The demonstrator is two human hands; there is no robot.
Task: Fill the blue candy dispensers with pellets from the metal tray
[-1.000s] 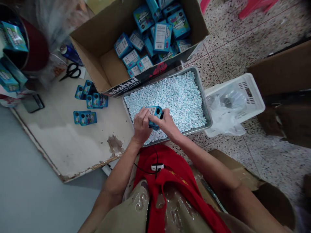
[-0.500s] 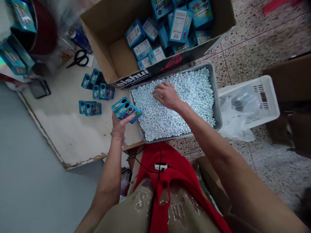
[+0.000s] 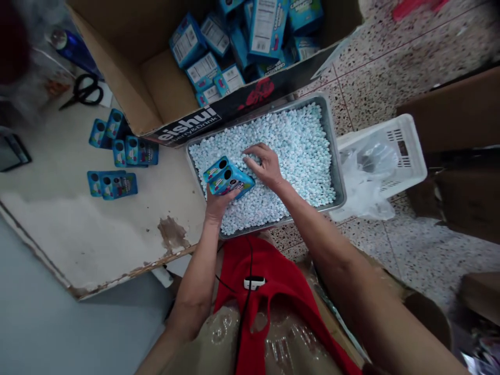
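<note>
My left hand is closed around a few blue printed candy boxes, held tilted over the left part of a metal tray. Small pale blue and white candies fill the tray. Just right of the boxes, my right hand is above the candies, its fingers curled toward the thumb. It seems to hold some candies, though the palm is hidden. More blue boxes lie in small groups on the table to the left.
A large cardboard carton with several blue boxes inside stands behind the tray. Black scissors and a blue can are at the back left. On the right is a white plastic crate with clear bags.
My left hand has carried the boxes rightward from the tray's edge to over the candies. My right hand has drawn up beside them with its fingers curled. The camera view has shifted.
</note>
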